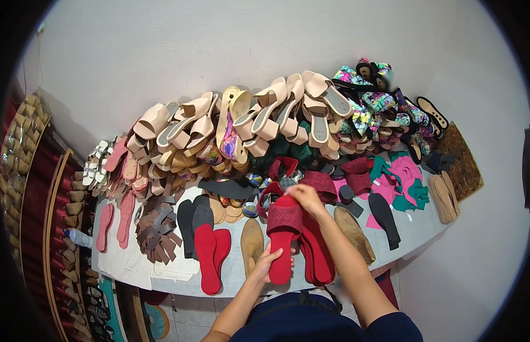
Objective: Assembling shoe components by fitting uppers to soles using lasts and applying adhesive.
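A red sandal (283,236) with a dark red lace-like upper lies heel toward me at the front middle of the white worktable (134,265). My left hand (266,263) grips its heel end from the left. My right hand (303,195) pinches the toe end of the upper from above. Under and right of it lies a stack of red soles (319,256). Two more red insoles (211,256) lie to the left, beside a wooden shoe last (252,240).
A high pile of beige sandals (248,122) and floral ones (370,108) runs along the wall. Black soles (191,225), brown strap pieces (156,231), pink and green fabric scraps (404,185) and another last (354,231) crowd the table. Racks of wooden heels (77,228) stand left.
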Action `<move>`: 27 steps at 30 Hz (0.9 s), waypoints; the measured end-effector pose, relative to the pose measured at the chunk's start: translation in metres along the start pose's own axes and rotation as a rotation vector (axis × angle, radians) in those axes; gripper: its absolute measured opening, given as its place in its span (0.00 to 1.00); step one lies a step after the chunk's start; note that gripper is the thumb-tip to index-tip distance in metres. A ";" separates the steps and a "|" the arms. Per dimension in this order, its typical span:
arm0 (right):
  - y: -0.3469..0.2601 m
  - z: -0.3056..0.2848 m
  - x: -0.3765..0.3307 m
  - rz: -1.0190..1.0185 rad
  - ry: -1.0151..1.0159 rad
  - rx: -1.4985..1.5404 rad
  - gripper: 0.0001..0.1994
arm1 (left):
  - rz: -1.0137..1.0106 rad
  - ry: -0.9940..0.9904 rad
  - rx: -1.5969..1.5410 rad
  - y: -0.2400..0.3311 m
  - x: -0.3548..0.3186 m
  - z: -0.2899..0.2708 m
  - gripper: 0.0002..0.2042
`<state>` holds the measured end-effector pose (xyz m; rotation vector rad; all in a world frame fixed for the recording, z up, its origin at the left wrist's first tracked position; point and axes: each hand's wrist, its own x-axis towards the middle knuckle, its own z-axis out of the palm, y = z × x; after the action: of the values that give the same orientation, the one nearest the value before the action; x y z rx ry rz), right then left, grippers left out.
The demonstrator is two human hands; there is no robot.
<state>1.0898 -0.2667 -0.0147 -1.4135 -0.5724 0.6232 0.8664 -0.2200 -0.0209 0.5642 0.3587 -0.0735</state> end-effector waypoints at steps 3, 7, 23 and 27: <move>0.000 -0.008 0.017 -0.079 0.276 -0.567 0.12 | 0.031 0.048 -0.073 0.006 -0.009 -0.011 0.22; 0.028 -0.017 0.039 -0.096 0.170 -0.951 0.22 | 0.100 0.071 -0.102 0.018 -0.016 -0.025 0.24; 0.011 0.034 -0.040 0.341 0.149 0.855 0.22 | 0.075 -0.002 -0.125 0.035 -0.042 -0.046 0.22; 0.021 0.057 -0.100 0.395 0.011 1.224 0.19 | 0.122 -0.014 -0.135 0.038 -0.039 -0.045 0.24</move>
<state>0.9776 -0.2946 -0.0312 -0.3462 0.1555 1.0302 0.8215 -0.1651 -0.0235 0.4508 0.3125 0.0633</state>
